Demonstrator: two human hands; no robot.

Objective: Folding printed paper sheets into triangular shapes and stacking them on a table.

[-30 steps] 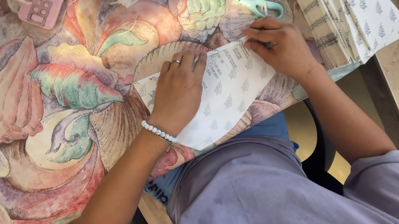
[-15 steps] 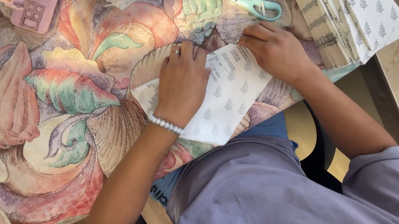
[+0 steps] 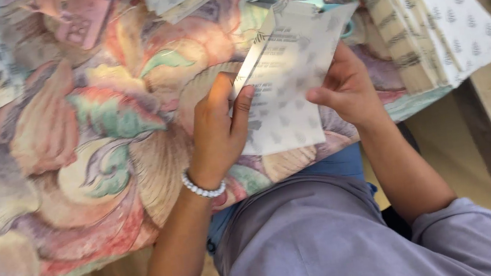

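Fingers (image 3: 240, 104) of both hands pinch a folded printed paper sheet (image 3: 289, 81), lifted just above the counter (image 3: 70, 148).

Left hand (image 3: 219, 129) grips the sheet's left folded edge, right hand (image 3: 346, 87) the right edge; both closed on it. Sheet looks light, thin, floppy, likely to crease or tear. Best held at the edges, near the fold. Teal scissors (image 3: 339, 5) lie partly hidden behind it; paper stack (image 3: 432, 18) to the right.
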